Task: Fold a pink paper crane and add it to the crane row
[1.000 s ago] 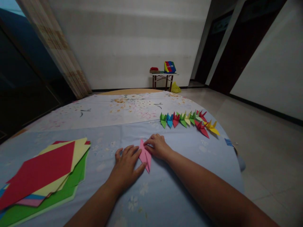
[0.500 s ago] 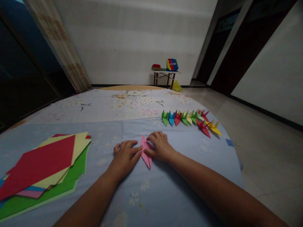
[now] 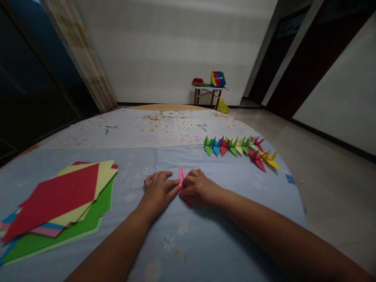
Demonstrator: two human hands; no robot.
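Observation:
A narrow pink folded paper (image 3: 181, 174) lies on the blue tablecloth in front of me, its point facing away. My right hand (image 3: 201, 189) covers most of its right side, with thumb and fingers pinched together on the paper. From the left, my left hand (image 3: 160, 188) rests on the cloth with fingers spread. Its thumb and index fingertip touch the paper's left edge. The middle folds are hidden under my right fingers.
To the left lies a stack of coloured paper sheets (image 3: 64, 192), red on top. Several folded paper cranes (image 3: 225, 146) stand in a row at the right. The round table's cloth (image 3: 132, 129) is white and flowered farther back. A small side table (image 3: 210, 88) stands by the wall.
My right hand has closed its fingers over the pink paper and now hides more of it. My left hand stays at the left edge. The whole view has shifted slightly.

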